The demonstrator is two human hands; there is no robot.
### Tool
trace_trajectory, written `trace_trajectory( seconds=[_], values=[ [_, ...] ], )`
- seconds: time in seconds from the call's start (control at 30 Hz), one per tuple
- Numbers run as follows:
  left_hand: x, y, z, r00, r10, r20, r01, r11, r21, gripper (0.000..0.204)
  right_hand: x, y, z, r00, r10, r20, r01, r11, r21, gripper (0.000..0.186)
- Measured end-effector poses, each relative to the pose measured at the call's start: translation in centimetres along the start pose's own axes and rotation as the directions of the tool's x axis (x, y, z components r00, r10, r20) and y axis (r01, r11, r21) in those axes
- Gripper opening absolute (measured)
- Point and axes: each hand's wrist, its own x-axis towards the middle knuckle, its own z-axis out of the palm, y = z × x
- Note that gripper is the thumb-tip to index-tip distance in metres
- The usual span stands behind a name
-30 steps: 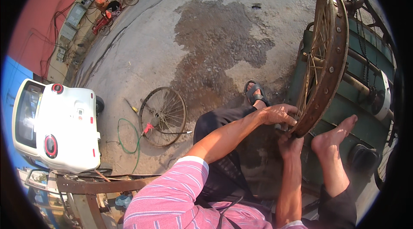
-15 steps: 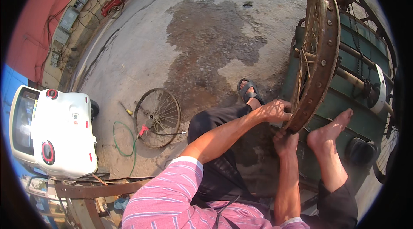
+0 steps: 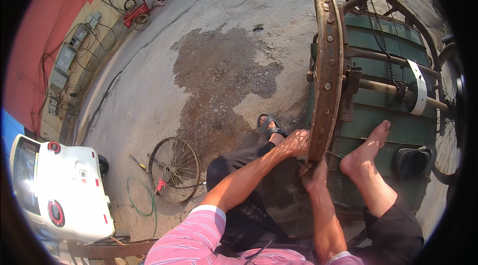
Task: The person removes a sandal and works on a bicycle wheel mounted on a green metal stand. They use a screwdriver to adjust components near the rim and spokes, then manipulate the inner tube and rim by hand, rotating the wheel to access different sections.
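Observation:
A rusty spoked wheel rim (image 3: 327,73) without a tyre stands upright in front of me, its rivet-like spoke ends showing along the outer band. It is mounted on the axle of an overturned tricycle cart (image 3: 369,98) with a green bed. My left hand (image 3: 297,142) is closed on the rim's lower left side, its fingertips partly hidden. Right below the rim, my right hand (image 3: 314,174) is closed against its lowest part; what lies inside the fingers is hidden. A thin metal rod (image 3: 334,154) sticks out beside that hand. My bare foot rests on the green bed.
Another spoked wheel (image 3: 174,170) lies on the ground at left, with a red-handled air nozzle (image 3: 160,186) and green hose (image 3: 142,211). A black sandal (image 3: 413,161) sits on the cart. A white car (image 3: 62,188) stands far left; a person rides a red tricycle (image 3: 137,16) beyond.
My view has shifted, so the ground and wheels sit differently in it. The rim now appears more edge-on. Both hands stay at its lower part, and the thin rod now shows beside the right hand.

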Motion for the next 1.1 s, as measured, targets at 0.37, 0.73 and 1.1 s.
trace_trajectory(
  seconds=[0.37,0.73,1.1],
  values=[
    [-0.1,-1.5,1.4,0.982,-0.109,0.153,0.177,0.814,-0.553,0.033,0.1,-1.1,-0.9,0.998,-0.029,0.054,0.033,0.997,-0.070,0.030],
    [-2.1,3.1,-3.5,0.839,-0.158,0.520,0.537,0.391,-0.748,0.036,-3.2,-1.0,1.4,0.994,0.051,0.099,-0.036,0.989,-0.144,0.032],
    [-2.5,2.2,-1.6,0.945,-0.244,0.220,0.328,0.719,-0.612,0.032,-1.4,-0.6,0.1,0.996,0.052,0.078,-0.041,0.990,-0.133,0.033]
  ],
)
